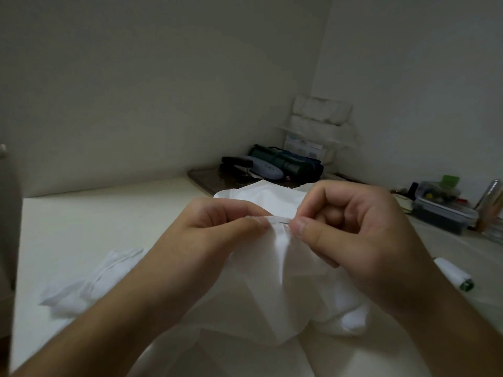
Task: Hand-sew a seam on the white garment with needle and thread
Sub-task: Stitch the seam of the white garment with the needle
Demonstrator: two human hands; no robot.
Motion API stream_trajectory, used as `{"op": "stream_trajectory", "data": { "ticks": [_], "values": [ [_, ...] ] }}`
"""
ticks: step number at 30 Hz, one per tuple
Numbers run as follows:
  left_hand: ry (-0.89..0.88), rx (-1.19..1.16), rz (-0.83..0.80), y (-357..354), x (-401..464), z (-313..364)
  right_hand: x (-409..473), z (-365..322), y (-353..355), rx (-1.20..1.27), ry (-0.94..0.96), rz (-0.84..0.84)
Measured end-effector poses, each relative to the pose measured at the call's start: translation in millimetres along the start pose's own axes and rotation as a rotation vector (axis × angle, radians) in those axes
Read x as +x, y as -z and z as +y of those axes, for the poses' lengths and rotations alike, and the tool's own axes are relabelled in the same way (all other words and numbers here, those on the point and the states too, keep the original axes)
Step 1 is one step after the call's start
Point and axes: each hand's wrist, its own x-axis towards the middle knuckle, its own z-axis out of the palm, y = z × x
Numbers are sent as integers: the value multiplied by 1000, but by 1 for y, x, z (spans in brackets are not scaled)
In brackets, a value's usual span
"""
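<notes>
Head view: left hand (217,227) pinches the garment (285,268) fold taut so right hand (362,227), fingers curled, pinches the needle (284,220) through.

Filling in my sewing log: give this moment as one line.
stage: stitching | left hand: pinches white fabric garment fold | right hand: pinches thin metal needle | white thread spool: on table

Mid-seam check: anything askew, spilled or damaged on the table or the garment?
Nothing stands out. The left hand pinches the white garment's folded edge, and the right hand pinches the thin metal needle. The white thread spool lies on its side, nothing spilled.
</notes>
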Motion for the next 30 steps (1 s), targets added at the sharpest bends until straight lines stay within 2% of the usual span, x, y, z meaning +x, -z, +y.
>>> {"op": "stream_trajectory", "data": {
  "ticks": [17,30],
  "values": [
    [-8,-1,-17,1,1,-1,2,4,2,-42,-28,-8],
    [-44,16,-12,-1,1,-1,6,6,6,114,-179,-167]
  ]
}}
